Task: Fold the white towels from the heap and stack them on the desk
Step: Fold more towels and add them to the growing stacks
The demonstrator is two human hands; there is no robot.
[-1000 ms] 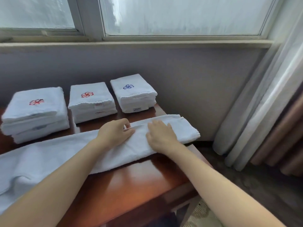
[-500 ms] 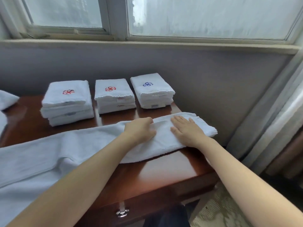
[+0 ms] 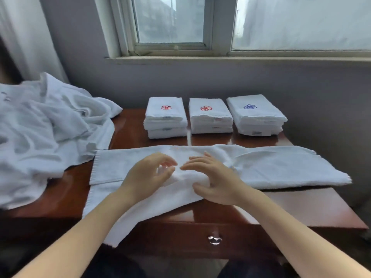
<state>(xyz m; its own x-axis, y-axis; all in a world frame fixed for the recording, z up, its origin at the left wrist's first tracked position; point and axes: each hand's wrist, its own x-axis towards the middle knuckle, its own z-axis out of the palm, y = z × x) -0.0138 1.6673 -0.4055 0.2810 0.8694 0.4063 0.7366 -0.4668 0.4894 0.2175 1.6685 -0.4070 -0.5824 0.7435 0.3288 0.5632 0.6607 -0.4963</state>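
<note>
A long white towel (image 3: 281, 167), folded lengthwise, lies across the dark red desk (image 3: 301, 207); its near left flap hangs over the front edge. My left hand (image 3: 148, 175) and my right hand (image 3: 212, 181) are close together over the towel's middle, fingers loosely curled, with nothing gripped. The cloth bunches slightly under them. The heap of unfolded white towels (image 3: 50, 127) covers the desk's left end. Three stacks of folded towels stand at the back: two with red flower marks (image 3: 165, 117) (image 3: 209, 117) and one with a blue mark (image 3: 255, 117).
The desk stands against a grey wall under a window (image 3: 170, 23). A metal drawer knob (image 3: 214, 239) sits in the desk's front. A pale curtain (image 3: 26, 37) hangs at the far left. Bare wood shows at the front right.
Both hands have moved left along the towel, from its right end to its middle, and lifted from flat pressing to loosely curled. The view has swung left, bringing the heap into sight.
</note>
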